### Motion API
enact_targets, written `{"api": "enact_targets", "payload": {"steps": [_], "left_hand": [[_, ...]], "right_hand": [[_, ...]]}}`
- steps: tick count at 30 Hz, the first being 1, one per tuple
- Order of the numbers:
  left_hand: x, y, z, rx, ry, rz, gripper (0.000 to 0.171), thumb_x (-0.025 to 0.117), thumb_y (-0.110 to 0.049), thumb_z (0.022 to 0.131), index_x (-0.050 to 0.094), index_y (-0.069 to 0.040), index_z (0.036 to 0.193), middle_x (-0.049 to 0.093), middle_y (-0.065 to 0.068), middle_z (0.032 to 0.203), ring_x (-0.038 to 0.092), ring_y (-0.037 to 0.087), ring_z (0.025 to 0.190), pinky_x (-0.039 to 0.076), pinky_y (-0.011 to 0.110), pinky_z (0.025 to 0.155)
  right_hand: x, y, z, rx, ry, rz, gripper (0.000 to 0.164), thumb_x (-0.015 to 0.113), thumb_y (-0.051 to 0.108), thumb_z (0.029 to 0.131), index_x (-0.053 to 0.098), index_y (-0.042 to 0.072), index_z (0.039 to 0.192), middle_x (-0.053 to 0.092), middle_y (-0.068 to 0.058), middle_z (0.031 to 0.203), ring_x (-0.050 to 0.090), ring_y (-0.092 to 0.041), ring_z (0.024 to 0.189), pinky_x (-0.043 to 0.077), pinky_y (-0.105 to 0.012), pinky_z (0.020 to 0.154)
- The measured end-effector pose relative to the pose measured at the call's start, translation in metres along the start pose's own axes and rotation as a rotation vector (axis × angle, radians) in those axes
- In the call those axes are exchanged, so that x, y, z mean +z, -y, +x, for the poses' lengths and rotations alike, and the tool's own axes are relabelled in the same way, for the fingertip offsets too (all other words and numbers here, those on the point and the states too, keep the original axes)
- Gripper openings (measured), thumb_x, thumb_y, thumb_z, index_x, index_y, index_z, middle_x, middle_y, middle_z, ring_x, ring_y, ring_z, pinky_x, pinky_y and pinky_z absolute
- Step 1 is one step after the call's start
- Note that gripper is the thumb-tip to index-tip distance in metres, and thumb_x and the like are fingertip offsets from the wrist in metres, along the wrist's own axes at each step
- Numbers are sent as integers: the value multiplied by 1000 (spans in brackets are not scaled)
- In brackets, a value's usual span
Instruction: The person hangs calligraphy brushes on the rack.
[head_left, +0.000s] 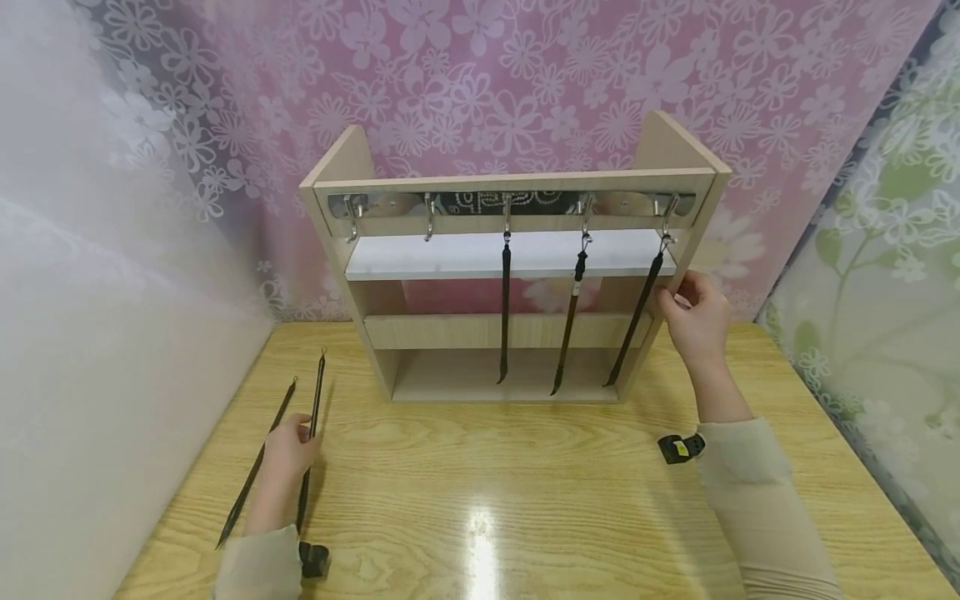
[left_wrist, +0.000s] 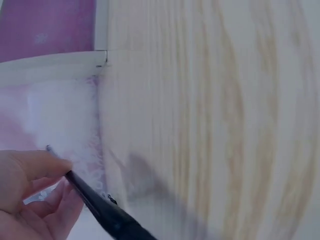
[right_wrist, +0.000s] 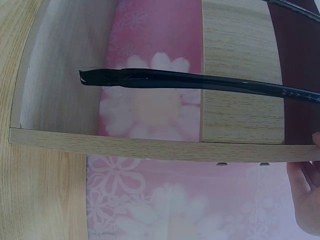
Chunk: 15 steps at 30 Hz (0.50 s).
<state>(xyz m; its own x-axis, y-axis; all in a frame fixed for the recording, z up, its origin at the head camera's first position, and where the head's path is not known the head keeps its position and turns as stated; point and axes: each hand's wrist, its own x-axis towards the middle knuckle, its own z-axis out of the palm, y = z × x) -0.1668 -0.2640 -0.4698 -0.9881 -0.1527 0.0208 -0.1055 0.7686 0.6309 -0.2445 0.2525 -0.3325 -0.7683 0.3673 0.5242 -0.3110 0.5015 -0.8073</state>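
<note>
2 sleeves (head_left: 761,508); left hand (head_left: 288,450) pinches brush (head_left: 317,393), right hand (head_left: 699,323) grips rack (head_left: 450,332); 3 hanging brushes (head_left: 505,312), 1 loose brush (head_left: 242,496).

"How's the left hand (head_left: 291,446)?"
"Fingers (left_wrist: 64,212) bent into a pinch, wrist (head_left: 273,493) just behind it."
"And the right hand (head_left: 699,323)?"
"Farther forward than the left, also pinching, its forearm (head_left: 720,392) slanting back behind it."

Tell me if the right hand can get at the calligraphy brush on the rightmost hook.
Probably yes: the calligraphy brush hangs close to the right hand, and nothing visible covers it from the front. But that hand grips the side panel, so it would likely have to let go first.
</note>
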Motion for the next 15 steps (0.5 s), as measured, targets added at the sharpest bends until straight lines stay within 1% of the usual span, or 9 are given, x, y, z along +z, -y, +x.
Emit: {"api": "enact_targets", "payload": {"steps": [4, 7, 8, 10, 13, 14, 15], "left_hand": [[0, -7, -2, 29, -75, -28, 37, 54, 0, 83, 45, 10, 117, 55, 27, 100, 54, 37, 89, 51, 41, 66], [2, -10, -2, 47, -148, -56, 35, 54, 0, 82, 48, 9, 115, 56, 26, 99, 54, 36, 88, 51, 38, 59], [5, -8, 0, 56, -181, -66, 35, 55, 0, 81, 49, 8, 115, 57, 24, 98, 55, 35, 87, 51, 36, 56], [14, 3, 7, 91, -249, -82, 34, 57, 0, 80, 52, 6, 113, 59, 21, 96, 55, 33, 84, 50, 34, 51], [31, 23, 21, 153, -359, -118, 33, 61, 0, 79, 54, 3, 111, 60, 16, 93, 56, 29, 82, 50, 36, 53], [37, 31, 28, 170, -399, -123, 33, 62, -1, 78, 55, 0, 110, 61, 13, 93, 57, 26, 82, 50, 37, 56], [42, 37, 33, 185, -426, -135, 34, 63, -2, 78, 55, -1, 111, 61, 11, 92, 57, 25, 82, 51, 39, 58]], "right_hand": [[-1, 0, 0, 2, -1, -8, 27, 59, 7, 81, 56, -8, 103, 54, 4, 86, 52, 1, 80, 49, -18, 77], [0, 0, 0, -2, -6, -14, 26, 59, 7, 81, 56, -8, 102, 55, 2, 86, 52, 2, 79, 49, -17, 76], [0, 0, 0, -5, -7, -18, 26, 59, 7, 81, 56, -8, 102, 55, 2, 86, 52, 3, 79, 49, -17, 76], [0, -1, 0, -9, -10, -22, 26, 59, 7, 80, 56, -8, 101, 55, 2, 86, 51, 3, 79, 49, -16, 76], [0, -1, 0, -10, -11, -32, 25, 59, 7, 80, 56, -8, 101, 54, 3, 85, 51, 3, 79, 49, -16, 75], [0, -1, 0, -11, -11, -34, 25, 59, 7, 80, 56, -8, 101, 54, 3, 86, 51, 3, 79, 49, -16, 75], [0, -1, 0, -11, -11, -35, 25, 59, 7, 81, 56, -8, 101, 54, 3, 86, 51, 3, 79, 49, -16, 75]]}}
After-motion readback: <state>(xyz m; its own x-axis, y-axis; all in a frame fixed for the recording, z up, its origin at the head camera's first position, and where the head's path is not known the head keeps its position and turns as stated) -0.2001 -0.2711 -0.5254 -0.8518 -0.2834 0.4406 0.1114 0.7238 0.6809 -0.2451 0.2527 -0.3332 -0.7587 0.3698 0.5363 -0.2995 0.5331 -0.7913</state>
